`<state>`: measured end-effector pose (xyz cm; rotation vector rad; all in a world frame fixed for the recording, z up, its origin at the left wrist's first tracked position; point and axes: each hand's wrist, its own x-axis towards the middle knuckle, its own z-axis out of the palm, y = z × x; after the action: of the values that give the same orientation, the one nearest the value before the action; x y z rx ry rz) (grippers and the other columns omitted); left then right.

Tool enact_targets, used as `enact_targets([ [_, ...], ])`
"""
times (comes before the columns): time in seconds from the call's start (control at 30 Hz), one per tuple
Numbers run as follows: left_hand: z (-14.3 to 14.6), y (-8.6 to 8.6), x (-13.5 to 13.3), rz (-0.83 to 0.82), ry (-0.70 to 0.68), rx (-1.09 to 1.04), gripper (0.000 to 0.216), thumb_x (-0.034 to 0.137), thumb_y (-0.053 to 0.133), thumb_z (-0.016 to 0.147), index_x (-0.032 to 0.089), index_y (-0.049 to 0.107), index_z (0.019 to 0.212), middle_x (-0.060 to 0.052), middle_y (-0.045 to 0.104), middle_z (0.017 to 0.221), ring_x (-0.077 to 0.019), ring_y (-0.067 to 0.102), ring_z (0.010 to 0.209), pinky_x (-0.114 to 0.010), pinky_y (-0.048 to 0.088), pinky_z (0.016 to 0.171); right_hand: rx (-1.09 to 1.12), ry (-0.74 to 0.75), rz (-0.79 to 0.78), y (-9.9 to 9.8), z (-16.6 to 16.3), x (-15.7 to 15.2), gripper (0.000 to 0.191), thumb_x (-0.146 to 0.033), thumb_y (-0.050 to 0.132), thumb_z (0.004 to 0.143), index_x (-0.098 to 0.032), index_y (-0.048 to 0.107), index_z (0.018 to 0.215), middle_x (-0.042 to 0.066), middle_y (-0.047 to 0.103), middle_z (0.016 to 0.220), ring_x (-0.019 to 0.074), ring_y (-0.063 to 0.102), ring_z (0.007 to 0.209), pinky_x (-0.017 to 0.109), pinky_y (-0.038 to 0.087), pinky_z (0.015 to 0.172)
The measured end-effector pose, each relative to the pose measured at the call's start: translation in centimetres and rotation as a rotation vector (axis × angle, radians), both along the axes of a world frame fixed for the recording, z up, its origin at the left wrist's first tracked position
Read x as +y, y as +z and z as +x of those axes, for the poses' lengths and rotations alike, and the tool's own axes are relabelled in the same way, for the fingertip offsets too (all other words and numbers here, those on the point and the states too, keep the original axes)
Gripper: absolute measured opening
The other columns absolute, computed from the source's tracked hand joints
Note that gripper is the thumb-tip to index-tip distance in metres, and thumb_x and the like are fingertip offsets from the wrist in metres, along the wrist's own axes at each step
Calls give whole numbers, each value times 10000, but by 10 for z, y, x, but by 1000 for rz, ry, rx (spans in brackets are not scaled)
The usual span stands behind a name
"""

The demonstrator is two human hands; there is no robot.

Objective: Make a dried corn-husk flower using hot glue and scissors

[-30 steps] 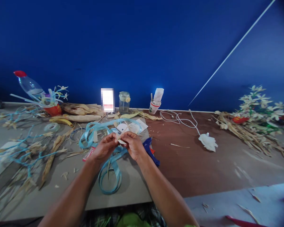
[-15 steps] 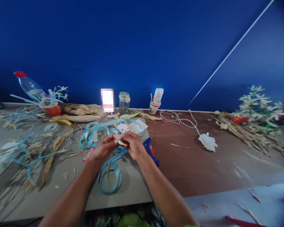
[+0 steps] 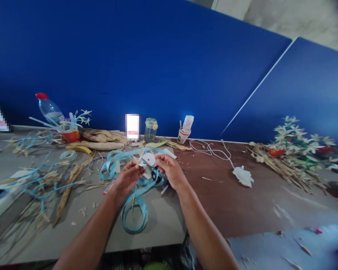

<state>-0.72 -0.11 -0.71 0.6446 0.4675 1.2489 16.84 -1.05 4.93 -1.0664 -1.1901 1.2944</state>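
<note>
My left hand (image 3: 129, 174) is closed, pinching a small pale piece of dried husk (image 3: 140, 157) with petal-like tips. A short gap away on the right, my right hand (image 3: 169, 169) has its fingers pressed together; whatever is between them is too small to make out. Behind and between the hands lies a white disc (image 3: 149, 159) with a dark centre hole. Light blue ribbon (image 3: 142, 206) loops around and below the hands on the grey board. A dark object (image 3: 155, 174), only partly visible, sits beside the right fingertips.
Blue-stemmed husk flowers (image 3: 42, 183) and husk strips (image 3: 70, 180) lie left. A jar (image 3: 151, 129), a paper cup (image 3: 183, 135) and a tilted bottle (image 3: 49, 108) line the back. A white cable (image 3: 211, 150), crumpled tissue (image 3: 243, 176) and white flowers (image 3: 294, 137) are right.
My hands have moved apart; before, they met at the pale piece, which is now in the left hand only. The right hand has shifted right. The camera view has tilted and shifted.
</note>
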Motion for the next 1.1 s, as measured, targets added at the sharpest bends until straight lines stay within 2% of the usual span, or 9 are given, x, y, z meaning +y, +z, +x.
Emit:
enact_targets([
  [0.13, -1, 3, -1, -5, -3, -62, 130, 124, 715, 656, 171, 599, 690, 24, 611, 622, -109, 583, 630, -304, 483, 769, -662, -86, 162, -4, 35, -28, 267, -342, 591, 733, -158, 620, 923, 32, 610, 796, 137, 533, 635, 289, 443, 657],
  [0.27, 1, 4, -1, 13, -22, -89, 146, 124, 716, 656, 169, 578, 674, 46, 544, 545, -83, 524, 559, -286, 481, 756, -1191, -231, 86, -35, 64, -61, 362, -305, 623, 704, -161, 619, 1036, 131, 583, 1020, 279, 575, 936, 386, 446, 813],
  [0.37, 1, 3, -1, 28, -45, -84, 149, 132, 715, 665, 169, 571, 664, 51, 517, 525, -74, 497, 540, -278, 478, 760, -1395, -230, -46, -53, 68, -72, 413, -328, 619, 712, -133, 604, 1076, 162, 556, 1045, 330, 570, 987, 407, 456, 799],
  [0.47, 0, 2, -1, 36, -45, -68, 152, 141, 718, 667, 171, 570, 662, 51, 512, 524, -73, 489, 539, -275, 475, 767, -1434, -222, -70, -58, 63, -70, 407, -328, 613, 723, -149, 598, 1089, 152, 556, 1044, 308, 590, 966, 382, 461, 784],
  [0.67, -2, 3, 0, 49, -25, -66, 153, 136, 717, 664, 166, 568, 646, 51, 510, 520, -68, 487, 530, -258, 471, 740, -1319, -217, -30, -65, 64, -59, 325, -240, 562, 719, -138, 631, 1020, 144, 561, 982, 254, 623, 796, 357, 461, 719],
  [0.83, -1, 3, -1, 13, -18, -50, 161, 159, 730, 650, 167, 569, 643, 57, 498, 514, -66, 488, 529, -252, 467, 736, -728, -359, 103, -58, 79, -60, 279, -344, 588, 699, -136, 631, 879, 53, 556, 725, 194, 556, 674, 312, 441, 640],
  [0.9, 0, 3, -1, -8, -8, -43, 165, 162, 741, 635, 170, 578, 659, 56, 510, 529, -68, 493, 534, -248, 466, 726, -378, -245, 31, -44, 79, -63, 352, -435, 545, 754, -139, 610, 932, -11, 489, 580, 140, 468, 532, 273, 389, 543],
  [0.97, 0, 2, -1, -5, -8, -35, 162, 164, 743, 634, 171, 584, 667, 50, 519, 542, -74, 497, 540, -249, 466, 716, -117, -103, 44, -27, 73, -66, 411, -453, 603, 721, -142, 595, 990, -33, 469, 570, 113, 432, 517, 257, 363, 541],
  [1.1, -1, -1, 0, 6, -1, -20, 146, 163, 734, 647, 169, 589, 667, 52, 500, 524, -76, 487, 525, -253, 463, 709, -49, 145, 7, -7, 50, -64, 464, -459, 704, 651, -145, 608, 978, -26, 492, 584, 98, 412, 501, 248, 338, 503],
])
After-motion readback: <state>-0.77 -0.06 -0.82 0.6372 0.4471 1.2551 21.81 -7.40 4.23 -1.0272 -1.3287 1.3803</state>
